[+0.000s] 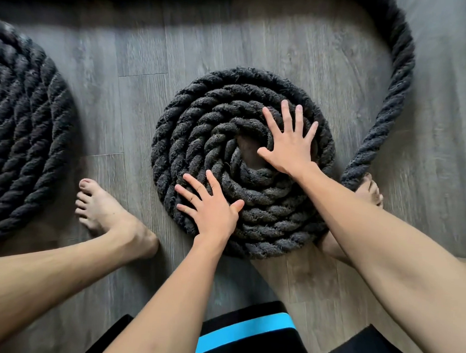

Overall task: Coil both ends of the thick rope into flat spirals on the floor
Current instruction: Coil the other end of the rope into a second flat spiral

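- The thick rope [396, 84] is black, fuzzy and twisted, and it lies on a grey wood-plank floor [141, 52].
- One end of it is wound into a flat centre spiral [191, 126] of several tight turns, straight ahead of the person. A small gap at the middle of the spiral shows the floor.
- The right hand [289, 144] lies palm down on the upper right part of this spiral. Its fingers are straight and splayed wide across the turns, and the thumb reaches toward the middle gap.
- The left hand [212, 204] lies palm down on the lower left part, near the outer turn. Its fingers are also straight and spread, and neither hand curls round the rope.
- From the right side of the spiral the rope leaves the outer turn, crosses over the toes of the bare right foot [370, 190], then sweeps up and round in a wide curve toward the top edge.
- The right foot is mostly hidden behind the right forearm and the spiral's lower right rim.
- A second spiral [23, 129] lies flat at the left edge, well apart from the first and cut off by the frame.
- The bare left foot [104, 213] stands on the floor between the two spirals, nearer the second one.
- At the bottom, black shorts [246, 329] with a bright blue stripe show between the forearms.
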